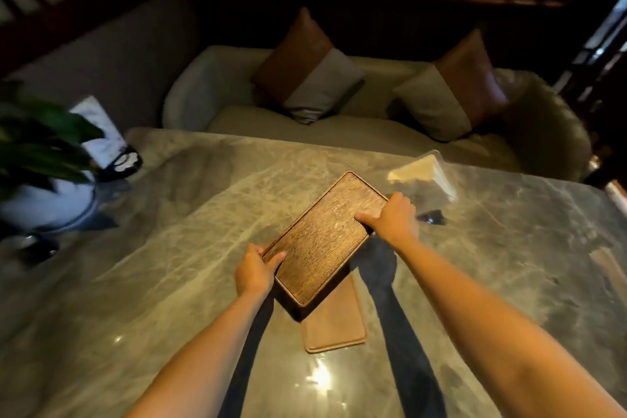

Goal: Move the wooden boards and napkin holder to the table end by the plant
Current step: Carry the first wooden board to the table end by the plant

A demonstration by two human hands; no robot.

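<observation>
A dark wooden board (322,236) with a raised rim hangs above the marble table (135,282), tilted and turned on a diagonal. My left hand (254,270) grips its near left corner and my right hand (393,217) grips its right edge. A lighter wooden board (334,319) lies flat on the table just beneath, partly hidden by the lifted one. A clear plastic napkin holder (424,173) with pale napkins stands to the right of the boards. The plant (44,136) in a white pot stands at the table's left end.
Beside the plant sits a black holder with a white tissue pack (108,142). A small dark object (432,215) lies right of my right hand. Beyond the table's far edge is a cream sofa with two brown and grey cushions (305,68).
</observation>
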